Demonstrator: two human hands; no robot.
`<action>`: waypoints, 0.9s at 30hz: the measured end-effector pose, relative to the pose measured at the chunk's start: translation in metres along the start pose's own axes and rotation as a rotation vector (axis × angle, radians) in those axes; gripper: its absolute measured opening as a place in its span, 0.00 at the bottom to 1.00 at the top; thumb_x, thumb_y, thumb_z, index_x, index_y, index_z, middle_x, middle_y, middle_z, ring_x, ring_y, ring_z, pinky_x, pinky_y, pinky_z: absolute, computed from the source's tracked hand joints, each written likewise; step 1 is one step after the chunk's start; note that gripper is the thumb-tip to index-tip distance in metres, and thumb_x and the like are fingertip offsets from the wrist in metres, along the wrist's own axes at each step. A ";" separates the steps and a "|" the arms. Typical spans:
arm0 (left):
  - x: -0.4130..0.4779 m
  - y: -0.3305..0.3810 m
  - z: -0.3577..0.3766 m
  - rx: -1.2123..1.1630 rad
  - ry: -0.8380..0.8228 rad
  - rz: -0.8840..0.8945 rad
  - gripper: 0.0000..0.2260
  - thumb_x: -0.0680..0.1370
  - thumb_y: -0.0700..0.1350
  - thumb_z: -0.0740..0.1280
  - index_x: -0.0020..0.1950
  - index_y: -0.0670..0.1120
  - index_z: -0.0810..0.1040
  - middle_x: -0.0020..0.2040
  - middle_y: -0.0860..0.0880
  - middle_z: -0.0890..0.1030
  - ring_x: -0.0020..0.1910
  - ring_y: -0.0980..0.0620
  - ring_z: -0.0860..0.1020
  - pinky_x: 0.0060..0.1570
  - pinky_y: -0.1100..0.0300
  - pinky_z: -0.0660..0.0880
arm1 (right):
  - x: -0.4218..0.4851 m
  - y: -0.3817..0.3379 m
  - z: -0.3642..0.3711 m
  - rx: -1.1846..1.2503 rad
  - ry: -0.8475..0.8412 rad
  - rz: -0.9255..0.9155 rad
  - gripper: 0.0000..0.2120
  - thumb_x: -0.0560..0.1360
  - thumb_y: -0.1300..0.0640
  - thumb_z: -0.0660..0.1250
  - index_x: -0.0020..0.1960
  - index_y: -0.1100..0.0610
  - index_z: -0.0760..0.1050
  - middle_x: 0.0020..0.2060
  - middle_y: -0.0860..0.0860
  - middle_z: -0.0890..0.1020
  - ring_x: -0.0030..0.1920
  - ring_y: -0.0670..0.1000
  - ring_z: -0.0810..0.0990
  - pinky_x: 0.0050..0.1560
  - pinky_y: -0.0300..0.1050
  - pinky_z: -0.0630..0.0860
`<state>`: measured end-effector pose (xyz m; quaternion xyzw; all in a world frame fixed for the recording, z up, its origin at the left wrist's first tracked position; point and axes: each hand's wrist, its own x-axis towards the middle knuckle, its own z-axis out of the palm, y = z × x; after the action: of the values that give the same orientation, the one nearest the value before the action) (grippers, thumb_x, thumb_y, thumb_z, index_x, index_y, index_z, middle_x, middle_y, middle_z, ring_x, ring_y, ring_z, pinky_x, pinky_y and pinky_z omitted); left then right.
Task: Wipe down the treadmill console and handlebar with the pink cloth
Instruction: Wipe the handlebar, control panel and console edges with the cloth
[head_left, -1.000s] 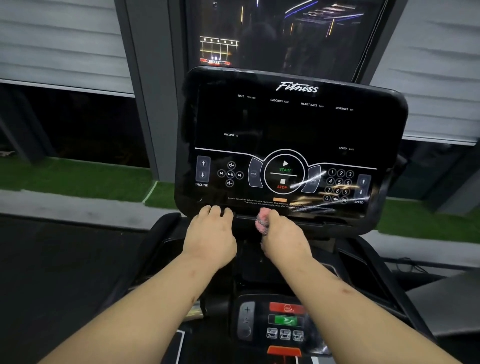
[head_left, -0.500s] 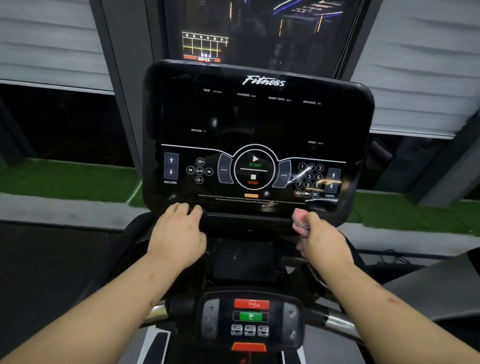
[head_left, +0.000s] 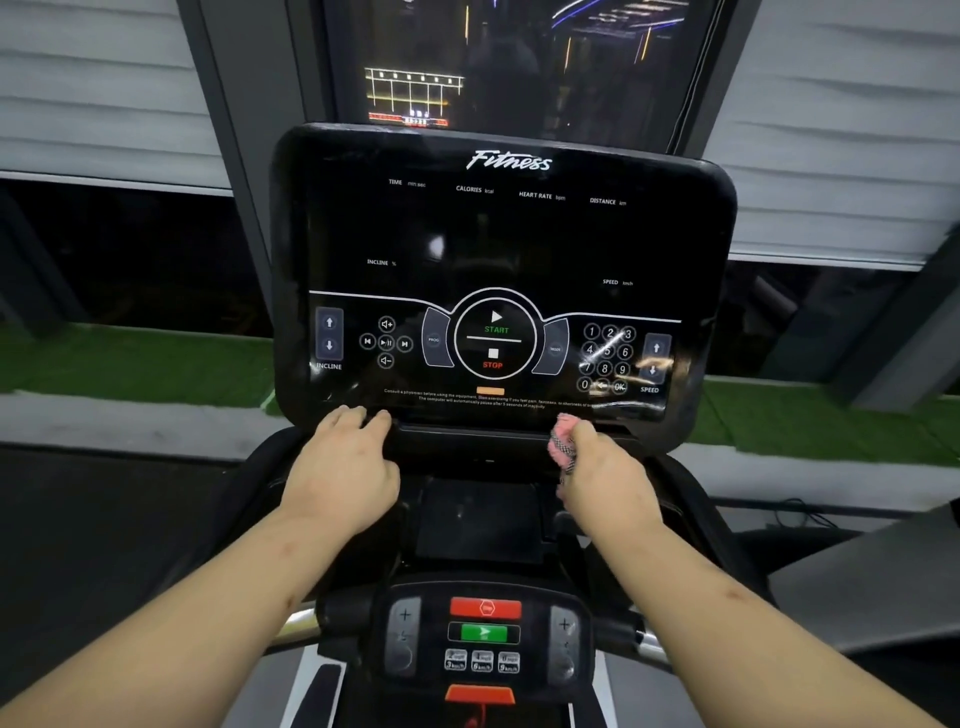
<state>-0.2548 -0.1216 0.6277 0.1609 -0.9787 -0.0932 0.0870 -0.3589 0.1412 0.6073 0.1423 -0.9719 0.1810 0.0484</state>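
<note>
Cloth (head_left: 562, 447), pink and crumpled, against glossy black console (head_left: 498, 244)

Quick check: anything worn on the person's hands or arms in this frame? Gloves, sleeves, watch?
Nothing visible. The left hand and right hand are bare: no gloves, no watch or band at either wrist. The left forearm and right forearm are bare to the frame edge, no sleeve in view. Each shows a few small marks.

Left hand (head_left: 340, 467) palm-down, fingers relaxed; right hand (head_left: 608, 475) curled, seemingly gripping pink cloth (head_left: 561, 442).
</note>
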 end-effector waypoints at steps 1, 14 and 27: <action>0.000 0.000 0.000 -0.003 0.000 -0.001 0.29 0.80 0.48 0.63 0.81 0.45 0.63 0.78 0.43 0.67 0.80 0.44 0.59 0.78 0.53 0.57 | 0.000 -0.001 0.000 -0.016 -0.008 -0.017 0.20 0.75 0.58 0.69 0.63 0.50 0.67 0.53 0.52 0.80 0.51 0.59 0.81 0.50 0.53 0.78; 0.003 -0.010 0.004 0.042 -0.013 0.063 0.30 0.79 0.49 0.60 0.81 0.46 0.62 0.78 0.43 0.67 0.79 0.45 0.60 0.79 0.51 0.56 | -0.001 -0.051 0.015 -0.025 -0.055 -0.007 0.20 0.76 0.59 0.65 0.67 0.50 0.68 0.56 0.52 0.80 0.54 0.58 0.81 0.46 0.47 0.71; 0.002 -0.059 -0.007 -0.233 -0.027 0.044 0.27 0.80 0.40 0.61 0.80 0.45 0.64 0.80 0.47 0.64 0.77 0.49 0.64 0.75 0.58 0.61 | 0.005 -0.189 0.055 0.101 -0.133 -0.168 0.07 0.79 0.59 0.62 0.55 0.49 0.67 0.39 0.45 0.72 0.44 0.56 0.79 0.43 0.47 0.70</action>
<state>-0.2380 -0.1780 0.6224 0.1269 -0.9656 -0.2067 0.0941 -0.3102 -0.0495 0.6209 0.2373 -0.9473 0.2152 -0.0085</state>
